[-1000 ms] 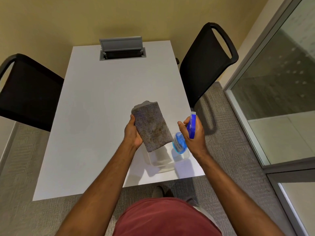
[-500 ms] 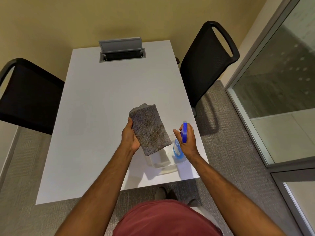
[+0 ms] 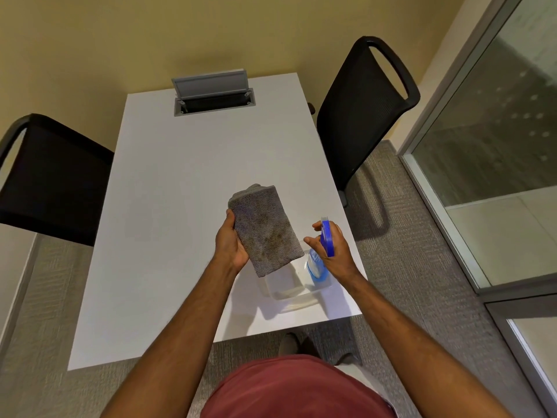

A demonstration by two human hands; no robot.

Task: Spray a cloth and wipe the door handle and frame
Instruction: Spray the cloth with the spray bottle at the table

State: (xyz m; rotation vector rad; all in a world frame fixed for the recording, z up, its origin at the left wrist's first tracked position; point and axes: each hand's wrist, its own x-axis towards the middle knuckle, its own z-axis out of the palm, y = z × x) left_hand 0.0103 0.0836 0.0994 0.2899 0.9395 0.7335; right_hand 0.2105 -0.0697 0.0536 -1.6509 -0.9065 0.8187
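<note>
the cloth is grey, folded into a thick oblong pad with a nubby weave, and a faint brownish patch marks the middle of its upper face. it stands on a slant above the white table, its top end leaning away from the person and its lower end hanging over the clear plastic tub near the table's front right corner. the left hand holds the cloth along its left edge, the thumb lying up that edge and the palm under the pad; the other fingers are hidden behind it. the forearm comes up from the lower left, wrist bent a little so the cloth's face turns toward the right hand. just beside the cloth, not touching it, is the spray bottle: a bright blue trigger head on top, a clear body with blue liquid below, its base down over the tub. the right hand grips the bottle's neck, fingers curled round it from the right, thumb stretched toward the cloth and index finger raised near the top of the head. a black chair stands at the table's right side.
</note>
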